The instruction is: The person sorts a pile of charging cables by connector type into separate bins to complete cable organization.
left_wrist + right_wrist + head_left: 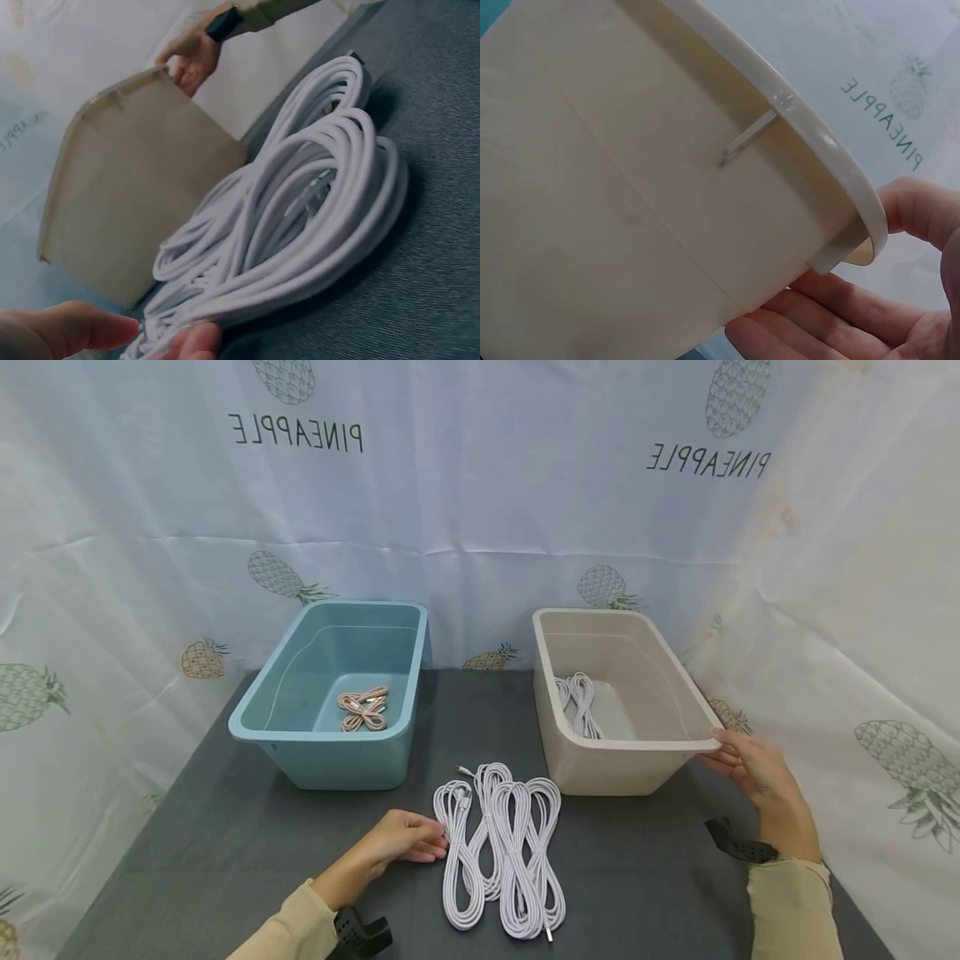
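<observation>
While the right hand [761, 768] grips the near right corner of the beige bin [600, 772], thumb at the rim and fingers beneath, the left hand [405, 837], well apart from it, is at the left edge of the white coiled cables [517, 860] on the dark table [262, 843]; whether it pinches them I cannot tell. Far left, the blue bin [337, 764] holds tan cable [365, 708], and the beige one holds another white bundle [583, 697].

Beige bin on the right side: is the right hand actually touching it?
Touching. The right wrist view shows the right hand with its thumb against the rim of the beige bin and fingertips against its outer wall.
</observation>
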The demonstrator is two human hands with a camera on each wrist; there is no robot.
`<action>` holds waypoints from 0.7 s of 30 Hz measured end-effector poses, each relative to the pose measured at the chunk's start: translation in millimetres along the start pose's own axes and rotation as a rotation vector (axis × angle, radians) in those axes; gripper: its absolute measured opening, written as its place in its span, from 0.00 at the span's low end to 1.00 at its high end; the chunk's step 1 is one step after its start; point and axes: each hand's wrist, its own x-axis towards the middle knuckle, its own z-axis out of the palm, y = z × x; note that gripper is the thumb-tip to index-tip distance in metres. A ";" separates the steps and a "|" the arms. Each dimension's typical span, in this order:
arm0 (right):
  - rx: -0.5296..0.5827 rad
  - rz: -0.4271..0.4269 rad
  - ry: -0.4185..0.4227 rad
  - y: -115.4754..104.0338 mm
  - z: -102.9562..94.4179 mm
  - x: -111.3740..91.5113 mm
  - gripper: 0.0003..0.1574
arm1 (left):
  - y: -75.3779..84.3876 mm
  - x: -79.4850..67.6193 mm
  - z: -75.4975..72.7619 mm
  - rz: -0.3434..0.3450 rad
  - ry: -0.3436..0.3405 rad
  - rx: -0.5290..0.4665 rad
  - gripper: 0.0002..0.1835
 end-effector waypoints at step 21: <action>-0.052 -0.033 -0.038 13.0 -18.2 11.9 0.10 | -4.5 5.8 25.3 0.009 0.041 -0.039 0.15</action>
